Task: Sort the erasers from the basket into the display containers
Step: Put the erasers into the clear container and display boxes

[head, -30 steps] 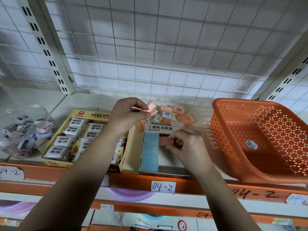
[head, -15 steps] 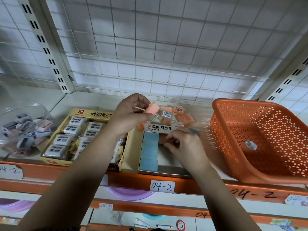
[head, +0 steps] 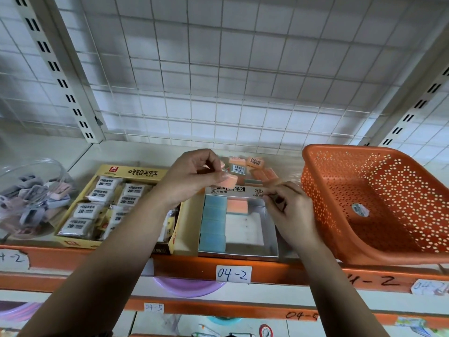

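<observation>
My left hand (head: 194,176) pinches an orange eraser (head: 230,180) above the back edge of the silver display box (head: 271,239). Inside that box a column of blue erasers (head: 213,223) lines the left side, and one orange eraser (head: 237,206) lies at the back beside them. My right hand (head: 289,210) hovers at the box's right wall, fingers curled; whether it holds anything I cannot tell. Several loose orange erasers (head: 255,162) lie behind the box. The orange basket (head: 379,203) on the right holds one small wrapped item (head: 360,210).
A yellow box of white 2B erasers (head: 97,207) stands left of the silver box. A clear jar of grey and pink items (head: 31,198) sits at the far left. A wire grid wall backs the shelf, whose orange front edge carries "04-2" labels (head: 233,274).
My right hand has drawn back to the right from the box interior, leaving an orange eraser lying next to the blue column. My left hand has shifted slightly with its eraser.
</observation>
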`<action>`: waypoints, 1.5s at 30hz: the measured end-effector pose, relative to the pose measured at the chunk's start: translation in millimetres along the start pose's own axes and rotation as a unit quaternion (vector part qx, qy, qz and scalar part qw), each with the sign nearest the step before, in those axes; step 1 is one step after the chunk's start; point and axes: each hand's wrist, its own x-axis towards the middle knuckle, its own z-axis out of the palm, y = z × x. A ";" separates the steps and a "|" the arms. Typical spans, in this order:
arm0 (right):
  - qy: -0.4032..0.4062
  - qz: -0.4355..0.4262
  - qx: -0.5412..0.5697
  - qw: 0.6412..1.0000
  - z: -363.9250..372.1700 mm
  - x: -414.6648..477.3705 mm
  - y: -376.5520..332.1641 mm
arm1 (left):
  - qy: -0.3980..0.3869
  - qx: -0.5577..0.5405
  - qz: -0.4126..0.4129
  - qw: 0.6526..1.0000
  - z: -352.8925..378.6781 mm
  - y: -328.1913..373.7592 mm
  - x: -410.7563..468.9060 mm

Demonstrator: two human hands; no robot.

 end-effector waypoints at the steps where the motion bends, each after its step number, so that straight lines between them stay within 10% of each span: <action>1: -0.002 0.006 0.007 1.000 1.5 -0.3 0.9 | -0.015 0.008 0.000 1.000 1.4 -0.1 0.4; 21: -0.030 0.053 0.074 0.995 7.1 -3.7 6.1 | -0.163 0.454 0.031 0.875 40.5 2.4 -9.6; 36: -0.033 0.040 0.066 0.996 5.1 -3.8 4.5 | -0.225 0.530 0.126 0.808 51.2 2.9 -5.1; 45: -0.020 0.052 0.063 0.996 4.1 -3.9 1.5 | -0.197 0.422 0.093 0.880 32.4 8.6 1.5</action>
